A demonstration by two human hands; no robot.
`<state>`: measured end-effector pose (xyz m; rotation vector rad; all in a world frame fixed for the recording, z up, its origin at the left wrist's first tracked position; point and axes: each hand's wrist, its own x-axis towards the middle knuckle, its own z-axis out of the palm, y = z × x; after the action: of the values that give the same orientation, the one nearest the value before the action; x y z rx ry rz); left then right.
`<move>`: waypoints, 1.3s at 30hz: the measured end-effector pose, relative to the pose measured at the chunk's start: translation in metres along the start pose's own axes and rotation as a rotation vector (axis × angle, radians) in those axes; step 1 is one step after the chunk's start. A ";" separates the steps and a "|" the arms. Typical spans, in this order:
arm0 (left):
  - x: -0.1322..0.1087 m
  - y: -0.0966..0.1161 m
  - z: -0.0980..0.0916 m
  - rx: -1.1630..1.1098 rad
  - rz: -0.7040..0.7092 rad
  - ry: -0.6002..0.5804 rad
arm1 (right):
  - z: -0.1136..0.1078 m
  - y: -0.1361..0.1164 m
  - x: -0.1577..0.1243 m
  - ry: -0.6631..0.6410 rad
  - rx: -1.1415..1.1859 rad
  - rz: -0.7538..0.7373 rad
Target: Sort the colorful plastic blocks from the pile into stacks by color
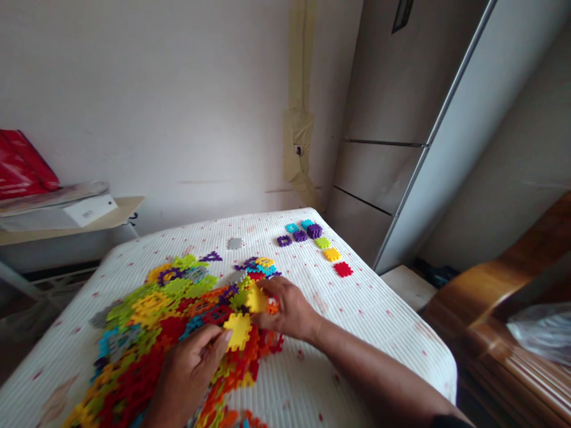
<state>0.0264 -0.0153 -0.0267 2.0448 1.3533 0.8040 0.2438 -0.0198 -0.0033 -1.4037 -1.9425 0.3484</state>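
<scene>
Over a large heap of colourful interlocking plastic tiles [173,327], both my hands are at work. My left hand [191,362] pinches a yellow square tile [238,331] with toothed edges between thumb and fingers. Just beyond it, my right hand [288,309] has its thumb and fingers closed around another yellow tile [256,297]. An orange tile [272,305] shows beside the right fingers, partly covered. Red, green, blue and purple tiles lie under and around both hands.
On the white quilted cover [357,333], purple stacks [314,230], a green tile [322,242], a yellow one [332,254] and a red one [343,269] line the right edge. A grey tile [234,244] lies farther back. A refrigerator [383,119] and wooden chair [504,297] stand right.
</scene>
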 end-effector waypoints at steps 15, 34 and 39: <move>0.002 -0.004 0.002 -0.024 -0.016 0.087 | -0.085 0.160 0.013 0.112 -0.766 0.819; 0.002 -0.009 0.003 0.000 -0.013 0.056 | -0.078 0.168 0.014 0.056 -0.754 0.821; 0.002 -0.007 0.002 0.015 -0.003 0.063 | -0.075 0.169 0.014 0.066 -0.782 0.814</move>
<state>0.0240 -0.0111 -0.0326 2.0437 1.4006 0.8657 0.4134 0.0433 -0.0431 -2.6585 -1.3966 -0.1374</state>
